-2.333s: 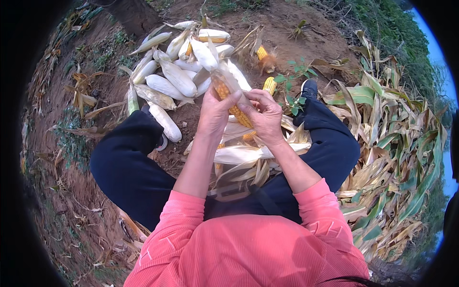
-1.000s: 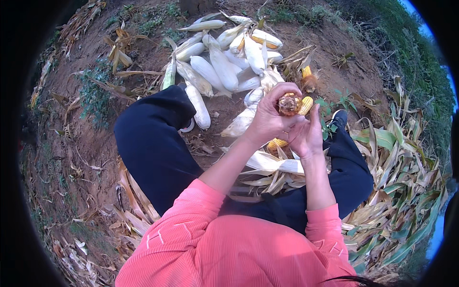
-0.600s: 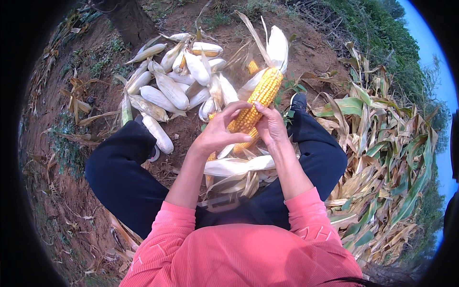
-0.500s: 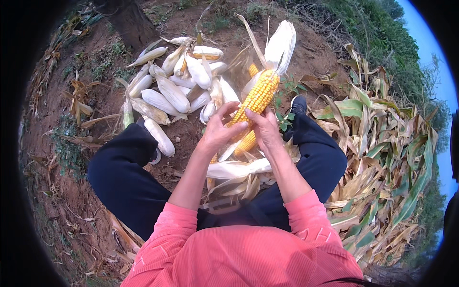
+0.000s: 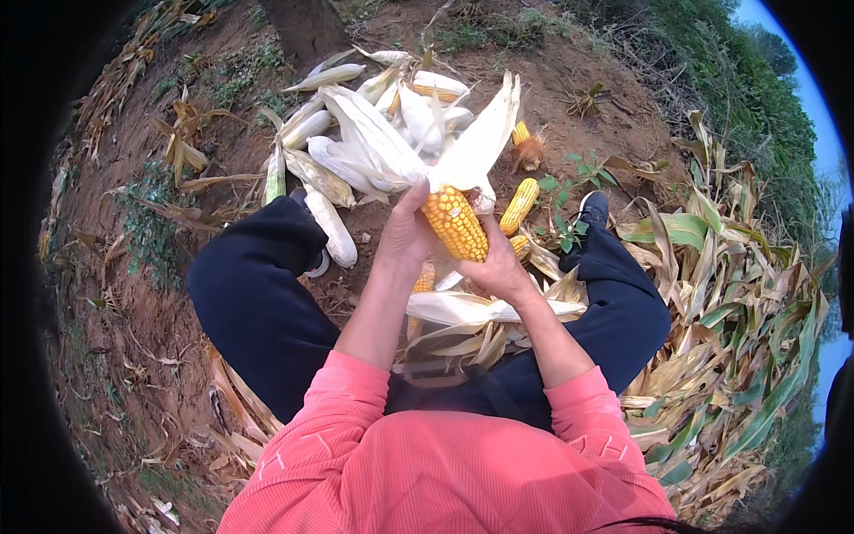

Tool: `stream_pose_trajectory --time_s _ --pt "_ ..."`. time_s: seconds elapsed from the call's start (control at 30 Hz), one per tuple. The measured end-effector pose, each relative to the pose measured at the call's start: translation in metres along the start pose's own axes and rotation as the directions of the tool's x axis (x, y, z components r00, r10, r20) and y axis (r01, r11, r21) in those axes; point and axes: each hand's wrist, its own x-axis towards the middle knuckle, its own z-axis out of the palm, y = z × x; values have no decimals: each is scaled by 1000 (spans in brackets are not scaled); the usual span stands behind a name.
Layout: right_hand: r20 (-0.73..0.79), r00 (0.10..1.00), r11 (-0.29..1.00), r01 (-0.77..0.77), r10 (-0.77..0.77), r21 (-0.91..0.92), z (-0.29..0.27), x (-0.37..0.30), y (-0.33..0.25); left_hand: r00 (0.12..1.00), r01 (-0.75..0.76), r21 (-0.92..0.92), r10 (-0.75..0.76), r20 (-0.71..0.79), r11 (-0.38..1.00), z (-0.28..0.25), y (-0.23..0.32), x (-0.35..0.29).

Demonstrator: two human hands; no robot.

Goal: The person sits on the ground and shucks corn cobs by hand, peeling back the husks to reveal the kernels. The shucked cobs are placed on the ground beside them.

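Observation:
Between my hands is a corn cob (image 5: 455,224), its yellow kernels bare and its lower end angled toward me. Pale husks fan out from its far end, one wide leaf (image 5: 369,129) to the left and another (image 5: 487,133) to the right. My left hand (image 5: 406,230) closes on the cob's left side, thumb up by the base of the husk. Curled around its lower right side is my right hand (image 5: 501,270), fingers partly hidden. Just right of the cob lies a bare yellow cob (image 5: 519,206) on the soil.
Several corn ears in pale husks (image 5: 329,173) are heaped beyond my left knee. Loose husks (image 5: 471,309) and more cobs lie between my legs. Dry stalks and leaves (image 5: 685,294) pile up at right. A tree trunk (image 5: 307,27) stands at the far left.
The cob has tilted, its kernel end now nearer me, and has come slightly lower. Its husk, earlier upright at the far right, now spreads to both sides. The view has shifted a little.

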Motion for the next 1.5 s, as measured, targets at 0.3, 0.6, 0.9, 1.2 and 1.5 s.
stream_pose_trajectory --time_s 0.3,0.6,0.9,1.2,1.5 --pt "124 992 998 -27 33 -55 -6 -4 -8 974 -73 -84 53 -219 994 -16 16 10" --pt "-198 980 954 -85 27 -288 4 -6 -9 979 -34 298 92 -182 954 0 -30 3" --pt "-260 966 766 163 6 622 -36 17 4 978 188 98 -177 -114 977 -12 -32 3" --pt "-591 776 586 379 220 716 -77 32 34 868 479 427 -486 -101 767 -5 -70 -12" --pt "-383 922 534 299 50 791 -43 19 13 858 513 209 -495 -138 832 -1 -68 -16"
